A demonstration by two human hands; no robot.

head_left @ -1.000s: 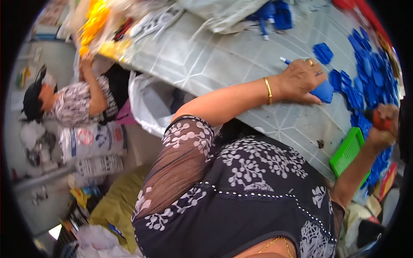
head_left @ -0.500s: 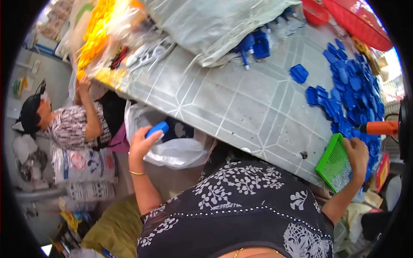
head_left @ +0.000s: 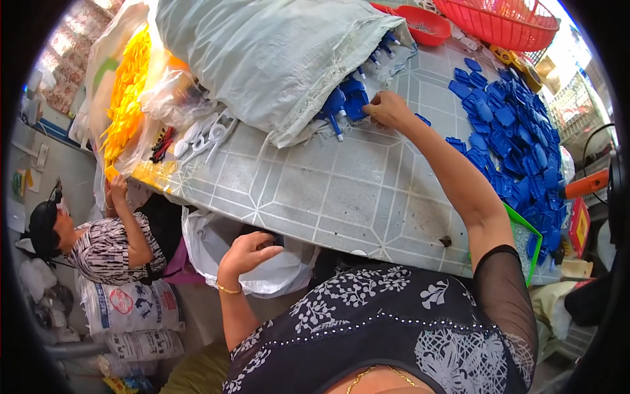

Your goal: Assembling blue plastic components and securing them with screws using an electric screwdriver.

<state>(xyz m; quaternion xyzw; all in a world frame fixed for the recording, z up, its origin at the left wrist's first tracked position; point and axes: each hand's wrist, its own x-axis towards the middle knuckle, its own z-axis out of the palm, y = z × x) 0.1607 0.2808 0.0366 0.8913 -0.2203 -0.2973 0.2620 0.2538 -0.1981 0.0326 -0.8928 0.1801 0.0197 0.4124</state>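
Note:
My right hand (head_left: pixel 388 109) reaches across the table, its fingers pinched at the edge of a blue plastic part (head_left: pixel 355 98) in the mouth of a large whitish woven sack (head_left: pixel 262 59). Other blue parts with thin stems (head_left: pixel 336 105) poke out of the same opening. At the table's near edge, my left hand (head_left: pixel 248 254) hovers over a white plastic bag (head_left: pixel 203 240), fingers stretched out and holding nothing visible. The bag's dark contents are partly hidden by that hand. A green tray (head_left: pixel 534 253) of small silvery pieces lies beneath my right arm, partly covered by it.
Many flat blue plastic pieces (head_left: pixel 518 131) are heaped on the right. An orange-handled tool (head_left: pixel 586 184) stands beside them. Red baskets (head_left: pixel 502 23) sit at the back. Yellow strips (head_left: pixel 128 85) fill a clear bag at left, where another person (head_left: pixel 118 243) sits.
My right hand has moved from the green tray up to the sack's opening. The blue piece that was in my left hand is gone from it. The view has shifted.

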